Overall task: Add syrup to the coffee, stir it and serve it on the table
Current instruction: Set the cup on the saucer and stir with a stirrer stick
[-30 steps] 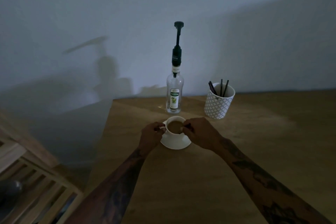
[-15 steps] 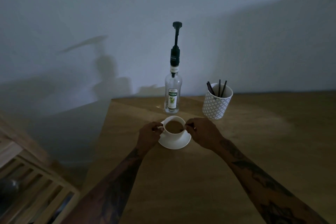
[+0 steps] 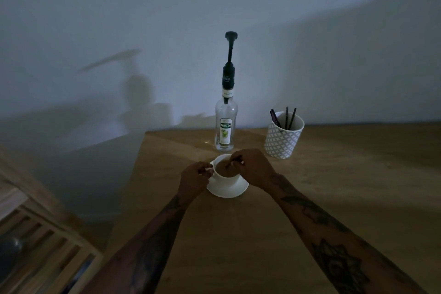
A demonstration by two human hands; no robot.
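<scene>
A white cup of brown coffee stands on a white saucer on the wooden table. My left hand pinches the cup's handle at its left side. My right hand hovers over the cup's right rim, fingers closed on a thin dark stirrer whose tip dips into the coffee. Just behind the cup stands a clear syrup bottle with a tall dark pump on top.
A white patterned holder with dark stirrer sticks stands at the back right of the cup. The table's left edge runs close to my left arm. A slatted wooden rack sits low on the left. A wall rises behind the table.
My right hand has shifted left over the cup, carrying the stirrer across the coffee. My left hand keeps its hold on the handle. The cup and saucer stay put.
</scene>
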